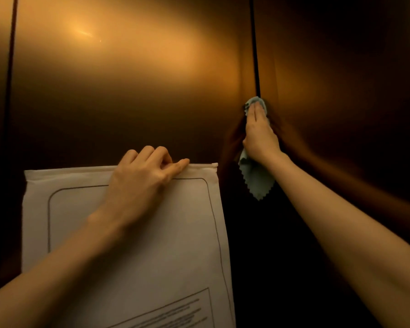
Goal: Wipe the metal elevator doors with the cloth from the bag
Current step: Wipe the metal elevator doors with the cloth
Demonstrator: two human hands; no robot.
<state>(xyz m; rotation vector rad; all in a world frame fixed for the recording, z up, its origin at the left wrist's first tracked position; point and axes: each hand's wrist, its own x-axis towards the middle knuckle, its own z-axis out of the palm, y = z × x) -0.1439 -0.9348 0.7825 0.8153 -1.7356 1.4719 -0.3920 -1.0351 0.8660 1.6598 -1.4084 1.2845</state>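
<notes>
Brushed metal elevator doors (128,79) fill the view, lit warm orange at the upper left and dark lower down. My right hand (258,133) presses a pale blue-grey cloth (256,178) with a zigzag edge flat against the doors, right over the dark centre seam (255,55). A corner of the cloth hangs below my palm and a little shows above my fingertips. My left hand (142,181) grips the top edge of a flat white bag (133,256) printed with a rounded outline and a text box, held in front of the left door.
A second vertical seam (11,67) runs down the far left, where the door meets the frame. The lower part of the doors is in deep shadow. My forearms reach in from the bottom corners.
</notes>
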